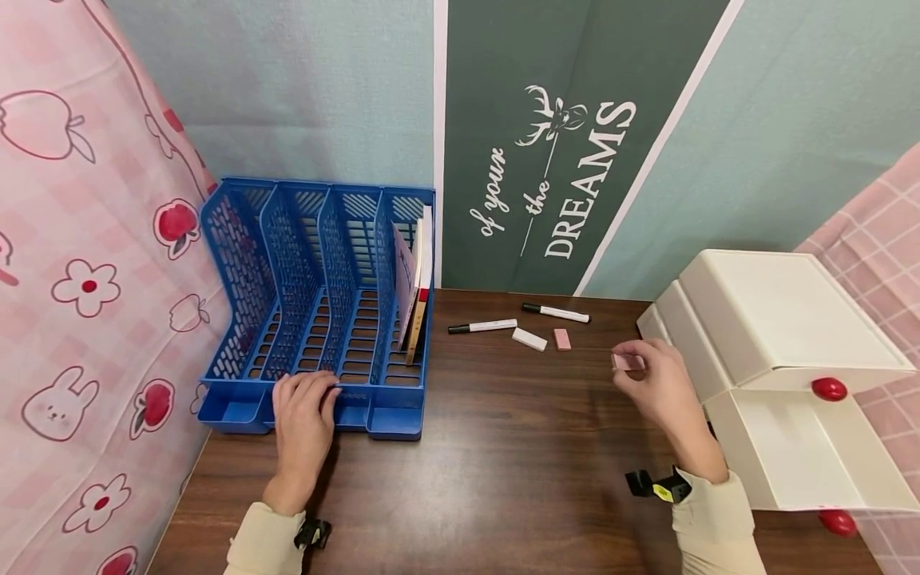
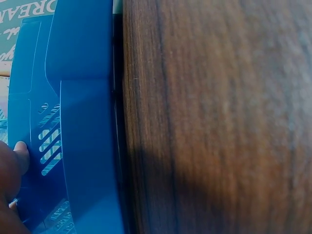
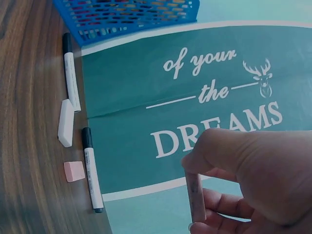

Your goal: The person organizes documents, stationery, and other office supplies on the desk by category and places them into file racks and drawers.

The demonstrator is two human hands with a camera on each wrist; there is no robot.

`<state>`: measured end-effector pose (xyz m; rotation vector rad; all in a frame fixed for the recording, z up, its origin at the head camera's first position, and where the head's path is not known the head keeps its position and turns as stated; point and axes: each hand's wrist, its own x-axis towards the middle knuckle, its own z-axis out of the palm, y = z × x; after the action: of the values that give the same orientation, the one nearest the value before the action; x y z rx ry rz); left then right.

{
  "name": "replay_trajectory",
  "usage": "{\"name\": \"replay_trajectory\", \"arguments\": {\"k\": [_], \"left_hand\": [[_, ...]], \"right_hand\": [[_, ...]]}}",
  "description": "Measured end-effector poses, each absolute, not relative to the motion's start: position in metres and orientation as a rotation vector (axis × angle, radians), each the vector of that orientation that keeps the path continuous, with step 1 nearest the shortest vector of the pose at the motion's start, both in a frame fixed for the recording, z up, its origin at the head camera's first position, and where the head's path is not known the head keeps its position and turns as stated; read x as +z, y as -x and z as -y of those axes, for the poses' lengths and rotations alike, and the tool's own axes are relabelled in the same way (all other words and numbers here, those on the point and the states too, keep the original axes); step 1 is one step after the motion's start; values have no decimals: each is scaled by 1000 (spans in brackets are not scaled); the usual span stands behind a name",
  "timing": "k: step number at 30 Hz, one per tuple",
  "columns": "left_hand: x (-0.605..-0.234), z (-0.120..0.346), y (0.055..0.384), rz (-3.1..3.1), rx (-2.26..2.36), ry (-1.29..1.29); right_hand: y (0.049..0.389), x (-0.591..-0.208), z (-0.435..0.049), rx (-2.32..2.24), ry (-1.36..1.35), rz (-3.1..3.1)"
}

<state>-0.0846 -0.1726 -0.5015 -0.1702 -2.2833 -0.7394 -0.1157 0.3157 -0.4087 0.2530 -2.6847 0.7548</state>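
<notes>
right grip (image 1: pixel 660 385): pinched on pink eraser (image 1: pixel 628 362) | left grip (image 1: pixel 302 415): curled over edge of blue rack (image 1: pixel 397 422)

The left sleeve (image 1: pixel 267 539) and right sleeve (image 1: pixel 715 519) are plain cream cloth, slightly wrinkled, with wide cuffs. Small black gear is worn at both wrists: the left unit (image 1: pixel 312 533) is compact and angular, while the right unit (image 1: pixel 638 483) bears a bright yellow mark (image 1: pixel 662 493). The left hand (image 1: pixel 304 419) and right hand (image 1: pixel 664 391) are bare.
</notes>
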Motion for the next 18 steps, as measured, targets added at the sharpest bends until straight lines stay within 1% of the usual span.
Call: {"name": "replay_trajectory", "arguments": {"k": [9,18], "left_hand": [[-501,173,84,2320,-735,153],[-501,173,85,2319,-733,159]], "right_hand": [[107,-405,-319,724,-330,2572],[93,-393,-329,711,-338,2564]]}}
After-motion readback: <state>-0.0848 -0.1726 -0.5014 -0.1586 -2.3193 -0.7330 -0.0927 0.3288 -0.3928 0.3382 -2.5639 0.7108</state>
